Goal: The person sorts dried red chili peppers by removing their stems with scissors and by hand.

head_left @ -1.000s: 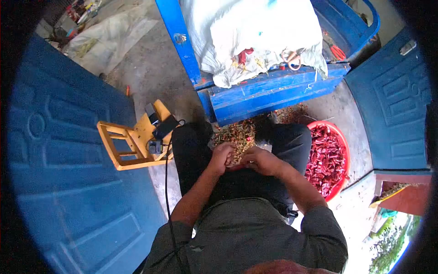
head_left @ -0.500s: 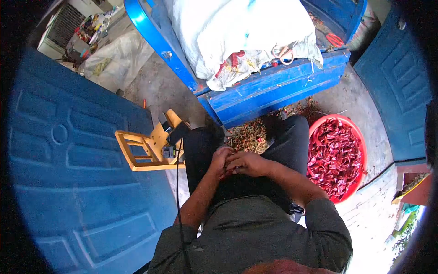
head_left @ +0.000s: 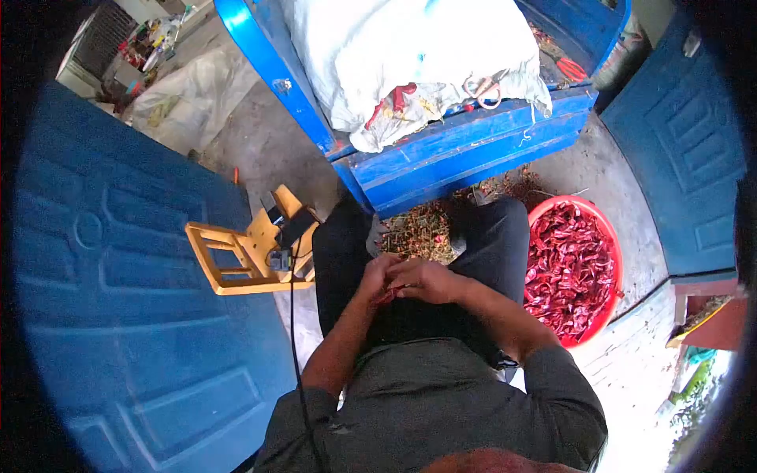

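My left hand (head_left: 377, 277) and my right hand (head_left: 426, 281) meet over my lap, fingers closed and overlapping. A bit of dark red, a dried chili pepper (head_left: 386, 297), shows below the left hand's fingers; most of it is hidden. The right hand's fingertips press against the left hand at the chili. To my right, a round red tub (head_left: 617, 272) holds many dried red chilies (head_left: 569, 268). Between my feet lies a heap of chili stems and scraps (head_left: 418, 233).
Ahead stands a blue metal cart bed (head_left: 473, 154) with a white sack (head_left: 418, 63), pink-handled scissors (head_left: 487, 92) and red-handled scissors (head_left: 571, 69). A yellow wooden stool (head_left: 213, 260) with small devices and a black cable (head_left: 294, 339) is at my left, beside a blue door (head_left: 150, 299).
The view has shifted slightly, so the surroundings sit a little further left. My hands stay together over my lap, with slight finger movement.
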Motion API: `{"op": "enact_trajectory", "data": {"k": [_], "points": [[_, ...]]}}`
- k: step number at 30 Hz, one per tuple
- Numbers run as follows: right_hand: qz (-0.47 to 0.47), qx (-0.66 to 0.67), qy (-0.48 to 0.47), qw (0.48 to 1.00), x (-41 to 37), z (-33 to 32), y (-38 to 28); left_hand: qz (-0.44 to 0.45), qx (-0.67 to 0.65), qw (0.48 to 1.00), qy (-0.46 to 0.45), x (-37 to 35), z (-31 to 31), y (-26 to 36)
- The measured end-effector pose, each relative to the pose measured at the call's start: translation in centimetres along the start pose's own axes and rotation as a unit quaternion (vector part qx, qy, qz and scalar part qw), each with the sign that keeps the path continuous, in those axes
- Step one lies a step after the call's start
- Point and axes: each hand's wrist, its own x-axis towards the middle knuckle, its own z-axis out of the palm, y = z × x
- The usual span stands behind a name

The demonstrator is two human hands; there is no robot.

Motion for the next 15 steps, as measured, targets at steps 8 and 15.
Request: {"op": "enact_trajectory", "data": {"k": [8,15], "points": [[0.222,-0.2,-0.115,0.947,1.4,-0.7,2.6,-0.069,0.115,0.991,-0.01,2.1,0.2,-2.3],[0.36,-0.2,0.128,0.902,1.1,-0.3,6.6,-0.03,0.207,0.978,0.013,2.9,1.1,-0.6]]}}
